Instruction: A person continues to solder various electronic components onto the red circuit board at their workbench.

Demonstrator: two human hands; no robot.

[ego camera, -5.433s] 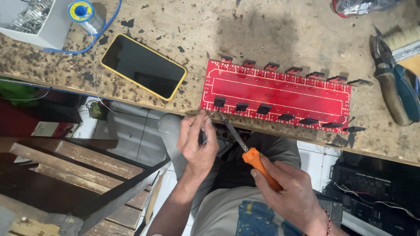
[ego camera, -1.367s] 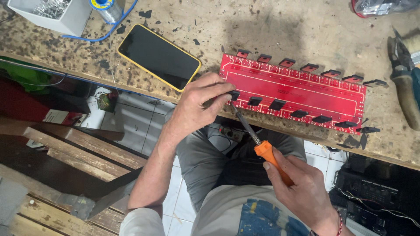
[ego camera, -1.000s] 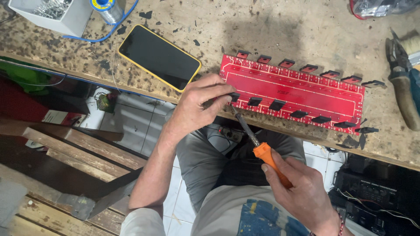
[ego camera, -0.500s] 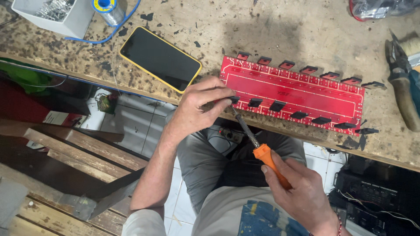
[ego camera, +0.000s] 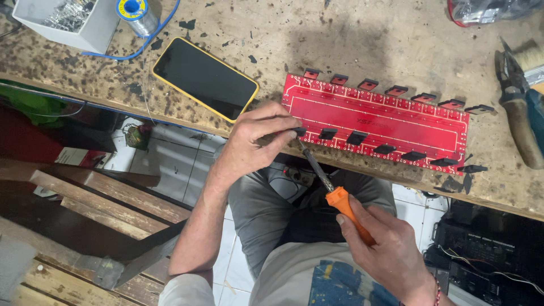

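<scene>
Both hands meet at red circuit board point(ego camera: 377, 122), left hand point(ego camera: 255, 139) touching

Bright, even overhead light, soft shadows, perhaps slightly blurred edges.

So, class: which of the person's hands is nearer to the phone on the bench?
Left. The left hand rests at the bench edge just below the phone, by the red board. The right hand is lower down, holding the orange-handled tool.

I see a stained workbench point(ego camera: 362, 34) filling the upper frame. On it lie a red circuit board point(ego camera: 377, 122) right of centre, a phone point(ego camera: 205, 79) left of it, a white box point(ego camera: 71, 22) upper left, and pliers point(ego camera: 518, 107) far right.
</scene>
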